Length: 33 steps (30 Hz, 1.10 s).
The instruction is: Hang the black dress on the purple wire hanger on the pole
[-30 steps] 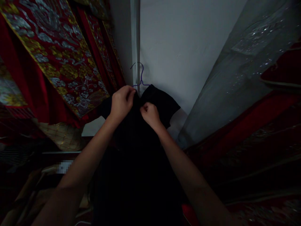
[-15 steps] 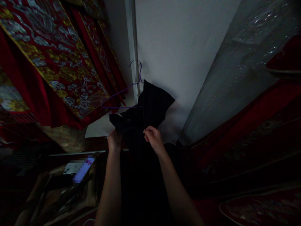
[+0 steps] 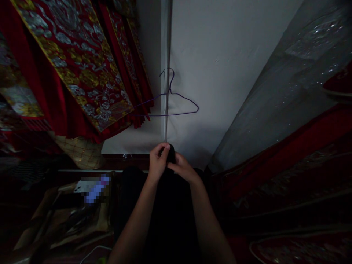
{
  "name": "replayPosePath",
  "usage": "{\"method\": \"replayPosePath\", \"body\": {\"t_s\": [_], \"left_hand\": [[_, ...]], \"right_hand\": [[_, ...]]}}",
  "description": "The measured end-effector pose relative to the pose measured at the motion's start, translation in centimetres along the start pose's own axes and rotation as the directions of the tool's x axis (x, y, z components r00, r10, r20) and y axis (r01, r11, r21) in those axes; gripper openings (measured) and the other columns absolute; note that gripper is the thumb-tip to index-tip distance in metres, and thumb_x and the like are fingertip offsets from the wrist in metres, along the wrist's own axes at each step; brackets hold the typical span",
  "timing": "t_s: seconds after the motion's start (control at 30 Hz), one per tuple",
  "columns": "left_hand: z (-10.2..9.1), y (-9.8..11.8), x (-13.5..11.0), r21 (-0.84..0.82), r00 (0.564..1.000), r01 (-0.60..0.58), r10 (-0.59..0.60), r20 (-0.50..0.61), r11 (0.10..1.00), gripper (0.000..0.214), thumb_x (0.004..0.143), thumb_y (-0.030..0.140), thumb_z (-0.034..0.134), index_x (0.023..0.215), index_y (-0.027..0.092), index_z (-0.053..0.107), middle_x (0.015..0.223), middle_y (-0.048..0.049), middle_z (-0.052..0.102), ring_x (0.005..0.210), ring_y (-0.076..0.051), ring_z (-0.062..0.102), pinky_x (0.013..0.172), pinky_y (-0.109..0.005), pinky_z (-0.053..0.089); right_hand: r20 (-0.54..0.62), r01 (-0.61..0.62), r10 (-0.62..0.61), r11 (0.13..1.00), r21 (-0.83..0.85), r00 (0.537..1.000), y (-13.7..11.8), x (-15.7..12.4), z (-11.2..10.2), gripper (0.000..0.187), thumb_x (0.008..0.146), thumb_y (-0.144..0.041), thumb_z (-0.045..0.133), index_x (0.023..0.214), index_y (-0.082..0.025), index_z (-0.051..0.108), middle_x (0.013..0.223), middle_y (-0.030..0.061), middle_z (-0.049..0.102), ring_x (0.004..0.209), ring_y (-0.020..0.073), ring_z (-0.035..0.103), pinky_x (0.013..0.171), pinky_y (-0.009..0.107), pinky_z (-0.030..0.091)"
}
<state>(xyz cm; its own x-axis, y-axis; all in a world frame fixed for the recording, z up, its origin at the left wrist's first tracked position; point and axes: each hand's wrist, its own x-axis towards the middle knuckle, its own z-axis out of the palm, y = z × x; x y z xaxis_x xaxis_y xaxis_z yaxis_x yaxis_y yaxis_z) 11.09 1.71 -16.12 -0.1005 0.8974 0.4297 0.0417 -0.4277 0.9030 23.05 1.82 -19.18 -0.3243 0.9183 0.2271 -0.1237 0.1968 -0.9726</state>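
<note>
Both hands close together at the lower middle, below the hanger. Left hand [image 3: 158, 161] and right hand [image 3: 183, 169] clamped on the top edge of a black garment [image 3: 165, 212], fingers touching around a small bunched part of the cloth. Garment now hanging down between the forearms, dark and hard to see in detail.

Different from half a second ago: garment then draped over the right side of the purple wire hanger [image 3: 170, 104], now fully off it. Hanger bare, hooked on the thin vertical pole [image 3: 166, 55] in front of the white wall [image 3: 220, 55]. Hands then apart on the cloth, now brought together.

At the left, red embroidered cloths [image 3: 74, 69] with gold and silver patterns hanging in a row. At the right, a grey plastic cover [image 3: 288, 88] over more red cloth. Lower left, some cardboard and papers [image 3: 79, 216], blurred and dim.
</note>
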Motion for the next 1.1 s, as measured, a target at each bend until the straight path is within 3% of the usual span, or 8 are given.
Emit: {"method": "replayPosePath", "body": {"t_s": [0.17,0.27,0.33,0.43,0.57,0.73,0.9,1.1], "left_hand": [[-2.1,0.1,1.6,0.132,0.961,-0.133,0.095,0.258,0.982,0.030,0.094,0.043,0.058,0.109,0.021,0.073,0.127,-0.0106,0.066,0.131,-0.024,0.055,0.114,-0.038,0.040],[-4.2,-1.0,2.9,0.138,0.816,0.055,-0.124,0.565,0.989,0.042,0.095,0.052,0.051,0.109,0.020,0.075,0.108,-0.0094,0.075,0.110,-0.026,0.067,0.097,-0.039,0.053],[-5.7,-1.9,3.9,0.262,0.719,0.107,-0.257,0.646,0.959,0.040,0.089,0.054,0.059,0.093,0.019,0.077,0.091,-0.0074,0.077,0.090,-0.027,0.070,0.079,-0.035,0.057],[-7.7,-2.5,5.7,0.507,0.734,0.044,-0.372,0.569,0.861,0.033,0.079,0.050,0.070,0.079,0.018,0.075,0.078,-0.0054,0.075,0.069,-0.024,0.067,0.060,-0.028,0.049],[-10.2,-1.8,8.2,0.716,0.725,-0.004,-0.491,0.483,0.698,0.027,0.071,0.046,0.073,0.070,0.019,0.073,0.068,-0.0051,0.072,0.058,-0.021,0.062,0.053,-0.026,0.041],[-13.6,-1.1,11.1,0.893,0.684,-0.076,-0.628,0.371,0.444,0.025,0.065,0.043,0.075,0.056,0.021,0.067,0.059,-0.0036,0.067,0.055,-0.020,0.059,0.057,-0.027,0.041],[-14.4,1.0,14.6,0.772,0.872,-0.293,-0.173,0.457,0.565,0.023,0.072,0.045,0.071,0.072,0.021,0.073,0.080,-0.0054,0.071,0.076,-0.022,0.064,0.077,-0.030,0.050],[-10.3,5.9,16.4,0.505,0.771,-0.579,0.227,0.596,0.641,0.020,0.075,0.037,0.071,0.082,0.018,0.070,0.116,-0.0089,0.068,0.108,-0.026,0.063,0.101,-0.038,0.048]], "right_hand": [[-0.119,-0.035,0.015,0.985,-0.171,0.993,-2.9,2.1,-1.0,0.019,0.080,-0.034,0.059,0.067,-0.020,0.061,0.065,-0.0006,0.057,0.063,0.0152,0.053,0.059,0.026,0.042],[-0.109,0.179,-0.230,0.919,-0.352,0.967,-5.9,5.2,-3.5,0.016,0.078,-0.026,0.056,0.064,-0.019,0.061,0.066,0.0009,0.061,0.067,0.0172,0.056,0.063,0.027,0.044],[-0.176,0.331,-0.437,0.840,-0.430,0.882,-7.0,8.0,-5.1,0.016,0.079,-0.021,0.052,0.081,-0.020,0.068,0.086,0.0037,0.070,0.088,0.0203,0.063,0.081,0.030,0.049],[-0.323,0.354,-0.534,0.806,-0.475,0.781,-5.8,12.3,-6.5,0.024,0.086,-0.027,0.052,0.103,-0.020,0.067,0.112,0.0063,0.070,0.105,0.0192,0.063,0.093,0.029,0.047],[-0.305,0.169,-0.366,0.838,-0.518,0.880,-2.0,15.0,-7.8,0.023,0.089,-0.037,0.053,0.083,-0.018,0.066,0.086,0.0040,0.070,0.084,0.0175,0.062,0.082,0.027,0.045],[-0.286,0.129,-0.408,0.738,-0.663,0.867,-2.1,12.8,-11.3,0.043,0.088,-0.048,0.056,0.057,-0.020,0.051,0.055,-0.0029,0.047,0.058,0.0122,0.043,0.059,0.025,0.030],[-0.271,0.107,-0.454,0.650,-0.752,0.849,-6.2,10.4,-14.4,0.041,0.086,-0.038,0.059,0.052,-0.019,0.047,0.052,-0.0029,0.038,0.054,0.0110,0.037,0.056,0.028,0.024],[-0.106,0.153,-0.346,0.643,-0.751,0.932,-7.8,8.2,-12.9,0.046,0.091,-0.053,0.052,0.058,-0.021,0.049,0.057,-0.0001,0.051,0.059,0.0145,0.048,0.057,0.027,0.035]]}}
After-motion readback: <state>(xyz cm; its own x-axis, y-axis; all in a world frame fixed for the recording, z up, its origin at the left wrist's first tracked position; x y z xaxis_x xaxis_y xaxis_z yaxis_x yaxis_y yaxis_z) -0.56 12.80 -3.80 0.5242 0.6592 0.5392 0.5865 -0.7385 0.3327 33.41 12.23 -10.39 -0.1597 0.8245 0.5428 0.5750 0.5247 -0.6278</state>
